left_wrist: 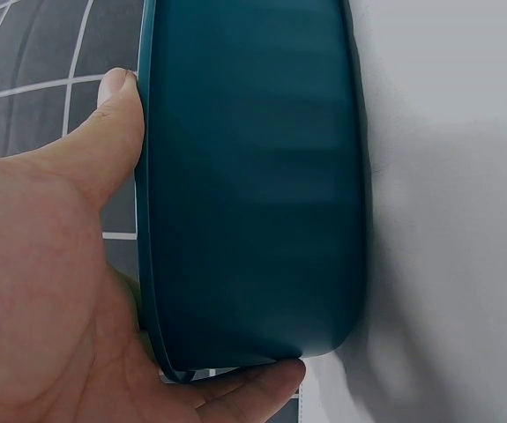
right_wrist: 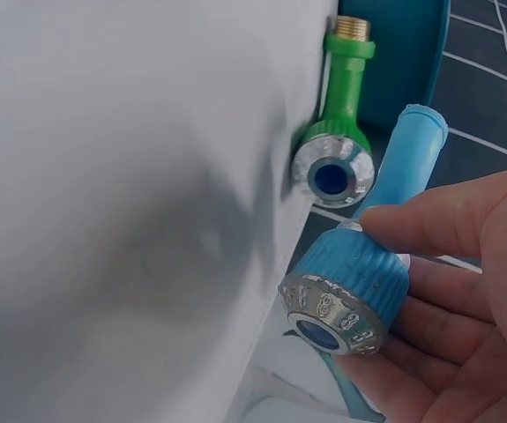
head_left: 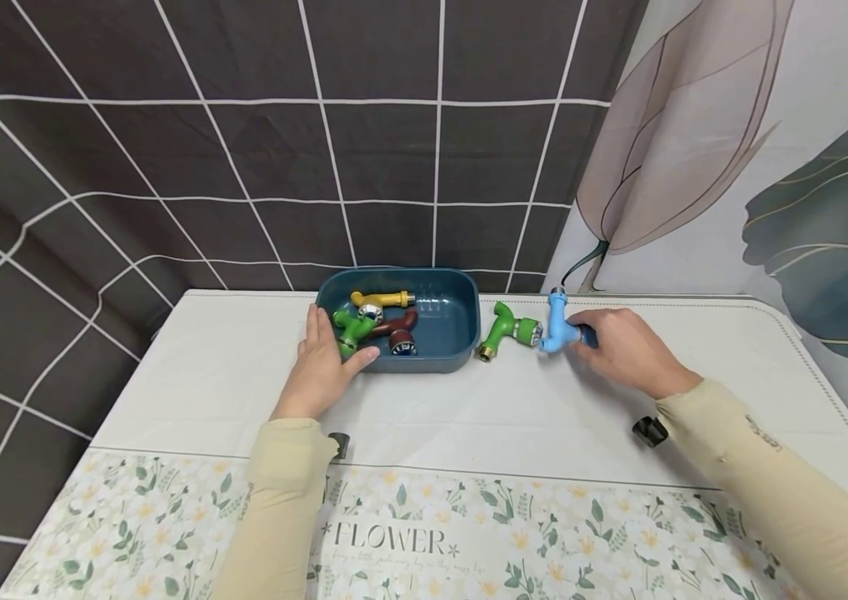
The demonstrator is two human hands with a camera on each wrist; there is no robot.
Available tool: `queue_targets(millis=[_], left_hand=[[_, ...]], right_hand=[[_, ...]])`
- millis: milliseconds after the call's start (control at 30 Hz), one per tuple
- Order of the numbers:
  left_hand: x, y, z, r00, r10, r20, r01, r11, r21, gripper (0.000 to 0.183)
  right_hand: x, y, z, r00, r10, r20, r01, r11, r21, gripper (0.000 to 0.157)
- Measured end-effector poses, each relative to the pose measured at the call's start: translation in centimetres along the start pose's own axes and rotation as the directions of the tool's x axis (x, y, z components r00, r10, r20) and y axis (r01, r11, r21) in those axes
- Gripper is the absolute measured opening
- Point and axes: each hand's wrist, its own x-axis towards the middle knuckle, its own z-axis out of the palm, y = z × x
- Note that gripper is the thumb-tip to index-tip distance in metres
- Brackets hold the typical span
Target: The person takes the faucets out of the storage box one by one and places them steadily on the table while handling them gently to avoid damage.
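Bright, even light fills the space before me, though I can't tell where it comes from. The white tabletop gleams pale against the dark curtain. A soft shadow lies beneath the right hand, and faint glints show inside the teal tub. Both wrist views look dimmer and greyer, with broad, blurry-edged shadows across the white; highlights catch the silver cap of the blue tap. The head view leaves the fine print too soft to read.
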Motion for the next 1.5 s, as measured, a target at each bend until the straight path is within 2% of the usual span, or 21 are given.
queue_targets(millis=[333,700,1500], left_hand=[[0.0,0.0,0.0,1.000,0.000,-0.004,0.000,1.000,0.004,0.109],[0.0,-0.1,0.0,1.000,0.016,-0.009,-0.016,1.000,0.000,0.109],[0.2,-0.1,0.0,1.000,-0.002,-0.005,0.001,1.000,-0.002,0.111]], right_hand=[[-0.6,0.4,0.5,0.999,-0.003,0.035,0.003,1.000,-0.007,0.031],[-0.8,0.6,0.9,0.994,0.049,0.093,-0.048,0.999,-0.009,0.031],[-0.2,0.4,1.1,0.986,0.043,0.162,-0.037,0.999,-0.037,0.031]])
